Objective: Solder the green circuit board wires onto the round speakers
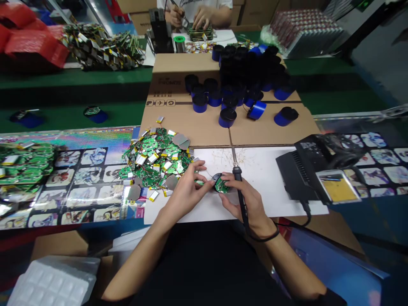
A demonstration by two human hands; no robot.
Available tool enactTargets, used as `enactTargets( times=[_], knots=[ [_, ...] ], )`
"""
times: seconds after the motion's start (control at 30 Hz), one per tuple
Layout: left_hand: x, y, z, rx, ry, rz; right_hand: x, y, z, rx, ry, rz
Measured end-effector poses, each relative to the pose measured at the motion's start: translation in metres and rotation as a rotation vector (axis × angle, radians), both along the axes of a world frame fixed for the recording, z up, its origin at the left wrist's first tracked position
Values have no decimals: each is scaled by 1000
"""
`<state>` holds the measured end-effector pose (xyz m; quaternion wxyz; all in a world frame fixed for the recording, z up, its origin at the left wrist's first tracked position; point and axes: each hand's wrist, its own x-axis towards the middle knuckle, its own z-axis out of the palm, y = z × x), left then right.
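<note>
A round green circuit board point(221, 185) sits in a small dark housing on the white work sheet point(269, 178). My left hand point(190, 183) is closed at its left side, thumb and fingertips pinching the housing's edge near a thin wire. A black soldering iron point(242, 204) lies across my right hand point(251, 202), held along the palm with its metal tip pointing away from me. Thumb and fingertips of that same hand also steady the board from the right. Left of my hands is a heap of green circuit boards point(149, 146) with small silver batteries.
Many blue-and-black round housings point(227, 117) stand on the cardboard point(172, 127) ahead. A black soldering station point(299, 170) with a yellow sponge point(339, 187) is at right. Picture sheets point(92, 182) and more boards point(28, 165) lie left. Across the bench, another person's hands point(202, 18) work.
</note>
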<state>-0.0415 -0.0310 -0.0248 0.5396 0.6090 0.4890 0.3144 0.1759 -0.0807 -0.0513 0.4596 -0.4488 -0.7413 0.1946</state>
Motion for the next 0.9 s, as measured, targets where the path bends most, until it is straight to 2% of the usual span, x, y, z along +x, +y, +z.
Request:
enactTargets(
  times=[0.07, 0.17, 0.3, 0.4, 0.47, 0.63, 0.73, 0.9],
  knots=[
    [-4, 4, 2, -6, 45, 29, -1, -2, 0, 3, -19, 16],
    [-5, 11, -1, 62, 60, 1, -1, -5, -1, 5, -20, 16],
    [1, 13, -7, 28, -149, -11, 1, -6, -5, 58, -86, 59],
    [4, 8, -10, -63, -309, -33, 4, -3, -9, 31, -88, 73],
    [4, 4, -11, -71, -347, -32, 4, 2, -9, 9, -74, 86],
    [0, 1, -16, -71, -343, 127, 1, 19, -7, 106, -81, 161],
    [-1, 1, -16, -73, -328, 153, -2, 21, -7, 103, -115, 197],
    [-1, 0, -13, 8, -274, 130, -5, 17, -7, 84, -153, 70]
  ],
)
